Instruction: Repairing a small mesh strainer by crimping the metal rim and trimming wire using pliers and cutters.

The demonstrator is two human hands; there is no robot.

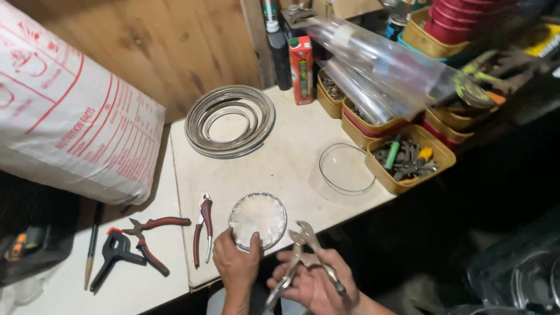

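Observation:
My left hand [236,262] rests at the table's front edge with its fingers on the rim of a round, clear lid or dish with a frosted white face [258,219]. My right hand [315,283], just off the table's edge, grips metal pliers [307,251] whose jaws point up toward the dish. To the left of my left hand lies a pair of red-handled pliers [203,228].
A coil of flat metal strip [230,121] lies at the table's back. A clear bowl [346,168] sits right of centre. Yellow tubs of hardware [408,158], plastic sleeves [379,64], a red carton [301,68], a large printed sack [70,116], more pliers [153,239] and a black clamp [115,252].

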